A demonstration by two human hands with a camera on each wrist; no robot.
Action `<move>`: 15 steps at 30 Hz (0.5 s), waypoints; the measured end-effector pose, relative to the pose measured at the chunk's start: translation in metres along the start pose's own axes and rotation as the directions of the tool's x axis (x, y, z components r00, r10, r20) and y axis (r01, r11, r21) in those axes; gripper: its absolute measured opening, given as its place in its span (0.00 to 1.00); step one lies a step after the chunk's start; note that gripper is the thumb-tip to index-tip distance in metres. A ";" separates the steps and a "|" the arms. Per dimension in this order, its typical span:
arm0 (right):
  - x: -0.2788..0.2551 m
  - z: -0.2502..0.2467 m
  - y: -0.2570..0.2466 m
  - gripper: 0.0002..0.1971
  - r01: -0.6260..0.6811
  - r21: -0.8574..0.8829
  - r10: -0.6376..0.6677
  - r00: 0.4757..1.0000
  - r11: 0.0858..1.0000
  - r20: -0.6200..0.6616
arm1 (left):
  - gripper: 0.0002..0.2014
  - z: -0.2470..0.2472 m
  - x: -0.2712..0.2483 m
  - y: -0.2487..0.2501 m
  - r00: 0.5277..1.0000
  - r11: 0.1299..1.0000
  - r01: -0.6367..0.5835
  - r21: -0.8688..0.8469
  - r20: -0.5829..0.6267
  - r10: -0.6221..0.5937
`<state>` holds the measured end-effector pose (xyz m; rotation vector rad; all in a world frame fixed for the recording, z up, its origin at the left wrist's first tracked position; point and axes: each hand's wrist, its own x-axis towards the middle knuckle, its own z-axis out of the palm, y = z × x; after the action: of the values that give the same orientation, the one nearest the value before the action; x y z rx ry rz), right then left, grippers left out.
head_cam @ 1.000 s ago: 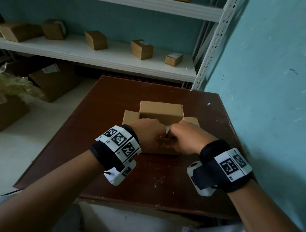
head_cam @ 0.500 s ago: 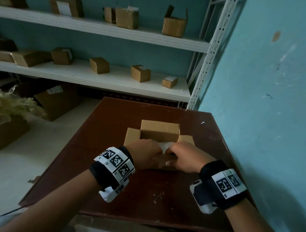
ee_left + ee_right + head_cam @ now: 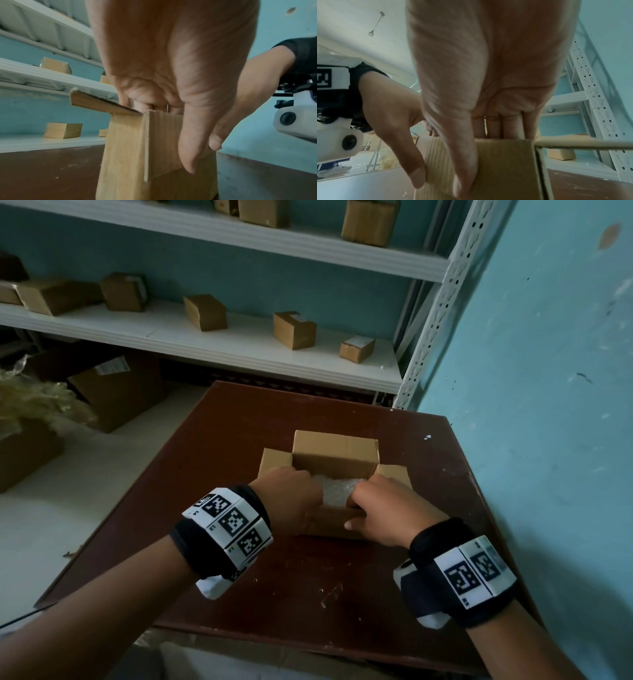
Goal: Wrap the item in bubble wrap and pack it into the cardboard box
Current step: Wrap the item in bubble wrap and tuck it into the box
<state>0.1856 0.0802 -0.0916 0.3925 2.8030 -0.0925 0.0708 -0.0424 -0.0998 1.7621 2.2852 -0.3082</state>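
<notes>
Both hands, left hand [image 3: 291, 501] and right hand [image 3: 387, 513], gripping cardboard box [image 3: 337, 451] near rim, fingers seemingly on bubble-wrapped item [image 3: 337, 491]

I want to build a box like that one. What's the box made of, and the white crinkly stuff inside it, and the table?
The box looks like plain brown corrugated cardboard, matte: ribbed lines show on its front flap. The white stuff seems to be bubble wrap, thin clear plastic with a bumpy shine. The table has a dark reddish-brown, slightly glossy, scuffed top; wood or laminate, I cannot tell.
</notes>
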 end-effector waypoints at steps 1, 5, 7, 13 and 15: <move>0.002 0.000 0.000 0.14 0.003 -0.004 -0.003 1.000 1.000 0.008 | 0.11 -0.001 0.002 0.000 1.000 1.000 -0.003 0.005 0.014 0.003; 0.008 -0.005 0.001 0.14 0.007 -0.018 -0.006 0.998 1.000 0.065 | 0.12 -0.005 0.011 -0.001 0.998 0.999 -0.029 -0.034 0.062 0.031; 0.011 -0.007 0.000 0.11 0.017 -0.022 -0.015 0.996 1.000 0.085 | 0.13 -0.007 0.015 -0.001 0.994 0.997 -0.045 -0.070 0.094 0.051; 0.018 -0.015 -0.011 0.09 -0.012 -0.066 0.023 0.985 0.998 0.168 | 0.13 -0.008 0.023 -0.002 0.985 0.996 -0.041 -0.077 0.163 0.053; 0.017 -0.017 -0.014 0.10 -0.017 -0.094 0.034 0.982 0.995 0.185 | 0.14 -0.010 0.020 -0.001 0.984 0.996 -0.027 -0.089 0.173 0.042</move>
<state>0.1608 0.0735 -0.0802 0.3774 2.6056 0.0052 0.0645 -0.0215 -0.0966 1.6606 2.1121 -0.3383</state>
